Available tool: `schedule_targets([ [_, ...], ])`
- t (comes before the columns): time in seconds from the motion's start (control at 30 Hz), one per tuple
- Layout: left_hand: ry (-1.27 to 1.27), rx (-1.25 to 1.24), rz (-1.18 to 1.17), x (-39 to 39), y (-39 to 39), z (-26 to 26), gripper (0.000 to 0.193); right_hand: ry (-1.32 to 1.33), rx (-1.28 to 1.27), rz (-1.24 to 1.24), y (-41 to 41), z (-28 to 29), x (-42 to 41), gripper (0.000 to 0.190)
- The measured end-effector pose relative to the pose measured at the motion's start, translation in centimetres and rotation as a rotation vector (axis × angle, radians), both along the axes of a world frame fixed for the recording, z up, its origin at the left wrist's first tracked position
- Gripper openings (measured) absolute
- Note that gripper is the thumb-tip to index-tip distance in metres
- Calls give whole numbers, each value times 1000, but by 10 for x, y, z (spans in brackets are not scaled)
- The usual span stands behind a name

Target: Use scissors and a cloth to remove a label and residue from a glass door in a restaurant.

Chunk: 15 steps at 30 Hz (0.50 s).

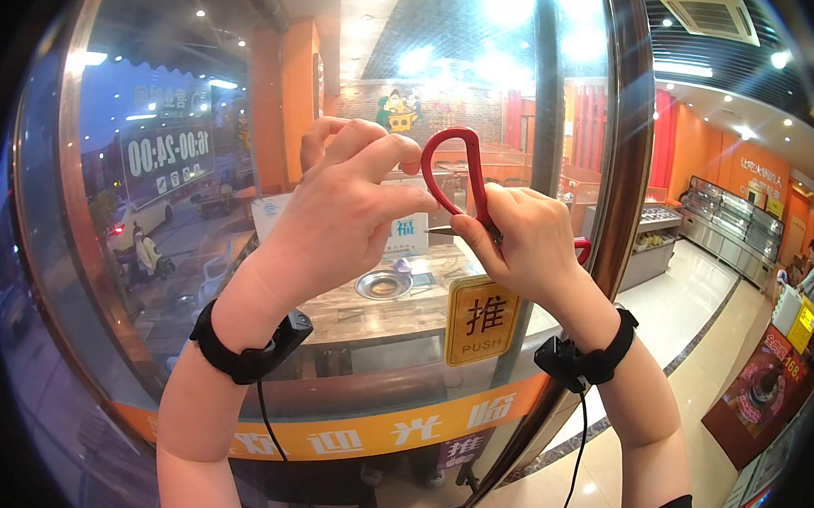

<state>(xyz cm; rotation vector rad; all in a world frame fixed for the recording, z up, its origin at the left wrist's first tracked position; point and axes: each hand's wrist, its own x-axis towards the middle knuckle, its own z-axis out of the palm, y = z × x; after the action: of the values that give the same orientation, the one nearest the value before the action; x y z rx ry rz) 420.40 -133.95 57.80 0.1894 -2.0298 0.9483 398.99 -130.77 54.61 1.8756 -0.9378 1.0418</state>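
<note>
My right hand [534, 239] is closed around the middle of a pair of red-handled scissors [432, 177]. One large handle loop stands up above my thumb. A pointed metal blade [442, 231] sticks out to the left under the thumb, and part of the other red handle [582, 250] shows right of the hand. The pivot is hidden by my fingers. My left hand [355, 197] is raised beside the loop, fingers curled and apart. Its thumb and index fingertips are at the loop's left edge; whether they touch it is unclear. Behind both hands is a glass door [389, 348].
A yellow push sign [484, 321] is on the glass below my right hand. An orange banner strip [365, 443] crosses lower down. The dark door frame [629, 148] rises at right. Through the glass stands a wooden table [329, 319] with a round metal inset. Black wrist cameras [253, 346] trail cables.
</note>
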Motion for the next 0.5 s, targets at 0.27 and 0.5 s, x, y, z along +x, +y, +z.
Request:
schedule_targets([
  [0.27, -2, 27, -92, 2, 1, 2, 30, 37, -29, 3, -3, -1, -2, 30],
  [0.5, 16, 76, -144, 4, -1, 4, 20, 58, -45, 3, -2, -2, -2, 31],
])
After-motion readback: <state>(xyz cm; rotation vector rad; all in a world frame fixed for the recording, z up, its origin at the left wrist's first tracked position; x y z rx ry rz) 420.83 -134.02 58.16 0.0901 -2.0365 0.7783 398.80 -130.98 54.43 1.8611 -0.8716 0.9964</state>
